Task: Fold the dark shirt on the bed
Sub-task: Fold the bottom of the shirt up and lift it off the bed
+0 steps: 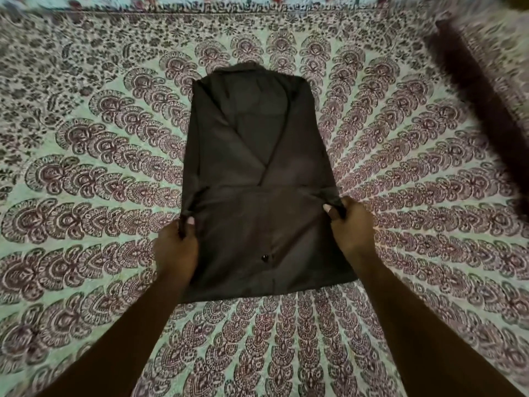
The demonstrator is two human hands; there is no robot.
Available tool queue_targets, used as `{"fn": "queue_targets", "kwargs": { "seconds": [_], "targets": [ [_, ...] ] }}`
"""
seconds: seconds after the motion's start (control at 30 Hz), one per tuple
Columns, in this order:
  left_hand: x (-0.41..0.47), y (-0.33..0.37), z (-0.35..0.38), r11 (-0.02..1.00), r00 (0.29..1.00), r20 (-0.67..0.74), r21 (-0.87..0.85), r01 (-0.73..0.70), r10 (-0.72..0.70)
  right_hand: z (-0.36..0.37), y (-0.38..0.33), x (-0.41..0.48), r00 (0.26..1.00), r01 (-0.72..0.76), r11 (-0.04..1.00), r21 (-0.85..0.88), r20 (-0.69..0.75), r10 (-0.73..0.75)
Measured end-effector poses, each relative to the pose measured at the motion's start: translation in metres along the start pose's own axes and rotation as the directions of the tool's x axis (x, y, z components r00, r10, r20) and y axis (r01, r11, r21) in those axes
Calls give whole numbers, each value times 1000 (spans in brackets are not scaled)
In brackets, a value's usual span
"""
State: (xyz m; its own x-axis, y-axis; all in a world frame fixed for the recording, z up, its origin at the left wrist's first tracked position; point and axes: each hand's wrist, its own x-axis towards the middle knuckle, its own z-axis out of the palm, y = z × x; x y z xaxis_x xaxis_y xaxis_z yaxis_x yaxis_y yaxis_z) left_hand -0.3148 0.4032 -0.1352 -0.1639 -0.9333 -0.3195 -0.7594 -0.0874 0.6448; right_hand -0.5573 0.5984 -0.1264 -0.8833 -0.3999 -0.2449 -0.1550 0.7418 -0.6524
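Left hand (176, 247) and right hand (350, 224) each pinch a side edge of the dark shirt (257, 156) on the bed (86, 167), seemingly to fold it crosswise.

A green, maroon-patterned bedspread (100, 138) fills the dim view, with a blurred dark strip (481, 116), perhaps cloth, at right.

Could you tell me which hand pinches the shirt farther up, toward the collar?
The right hand, at the right edge of the dark shirt; the left hand pinches the opposite edge slightly nearer the hem.

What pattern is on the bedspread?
Maroon paisley-like motifs fanning out on pale green bedspread, seen from the head view.
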Motion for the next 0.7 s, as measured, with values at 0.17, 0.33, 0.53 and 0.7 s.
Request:
{"fn": "queue_targets", "kwargs": {
  "seconds": [0.17, 0.33, 0.53, 0.7],
  "targets": [
    [-9, 8, 7, 995, 992, -106, 80, -55, 63, 7, -3, 13, 995, 4, 998, -67, -102, -11],
    [-22, 12, 3, 762, 834, -154, 520, -387, 529, 14, 0, 7, 971, 135, 978, -160, -174, -163],
    [-21, 3, 26, 431, 645, 357, 518, -739, 676, 20, -3, 19, 946, 206, 977, -63, -241, -215],
    [-6, 2, 42, 452, 695, 378, 554, -699, 611, 23, -7, 27, 957, 122, 985, -122, -248, -150]
  ]
}}
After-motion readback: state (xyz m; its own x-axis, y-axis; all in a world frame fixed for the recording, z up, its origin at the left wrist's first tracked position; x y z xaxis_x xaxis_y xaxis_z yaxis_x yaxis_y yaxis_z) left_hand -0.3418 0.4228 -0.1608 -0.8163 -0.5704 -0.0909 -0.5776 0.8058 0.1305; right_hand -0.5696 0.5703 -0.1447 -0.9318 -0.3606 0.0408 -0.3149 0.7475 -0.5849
